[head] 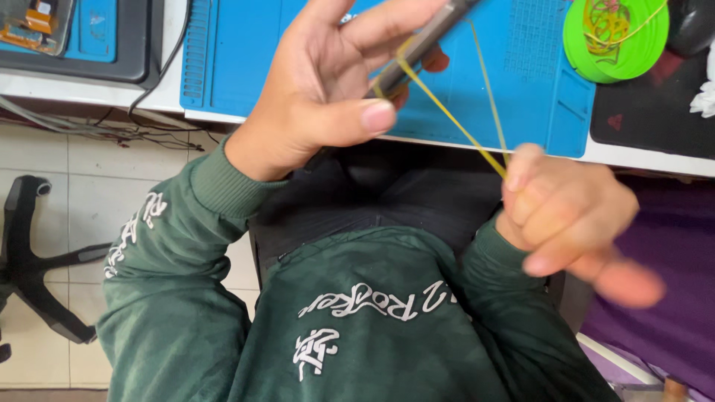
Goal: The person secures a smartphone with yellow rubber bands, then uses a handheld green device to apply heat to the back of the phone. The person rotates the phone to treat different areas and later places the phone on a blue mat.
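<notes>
My left hand holds a slim dark flat device edge-on between fingers and thumb, above the front edge of a blue work mat. A yellow rubber band is looped around the device and stretched tight down to my right hand. The right hand pinches the band's lower end between closed fingers, near my lap and to the right of the left hand. I wear a dark green sweatshirt with white print.
A green round dish with several yellow rubber bands sits at the back right, beside a black mat. A dark tray with cables lies at the left. A black chair base stands on the tiled floor. Purple fabric is at the right.
</notes>
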